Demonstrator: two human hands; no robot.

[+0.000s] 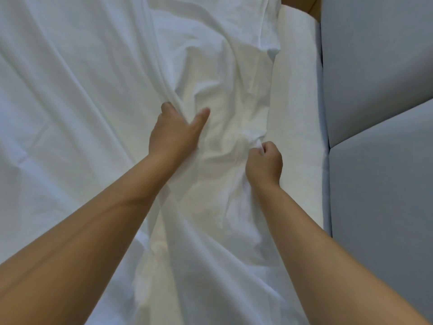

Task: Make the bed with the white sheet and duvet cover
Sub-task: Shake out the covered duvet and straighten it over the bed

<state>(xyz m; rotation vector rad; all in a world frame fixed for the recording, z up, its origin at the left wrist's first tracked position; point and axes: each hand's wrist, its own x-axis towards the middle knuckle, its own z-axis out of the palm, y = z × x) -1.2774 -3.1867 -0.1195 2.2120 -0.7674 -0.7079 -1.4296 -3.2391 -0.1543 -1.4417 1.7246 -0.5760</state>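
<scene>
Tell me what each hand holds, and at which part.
The right hand pinches the white sheet at its bunched edge near the mattress. The left hand grips a raised fold of it.

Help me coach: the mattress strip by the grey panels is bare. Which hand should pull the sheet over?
Right hand, probably: it pinches the white sheet beside the mattress strip; left hand grips farther away.
</scene>
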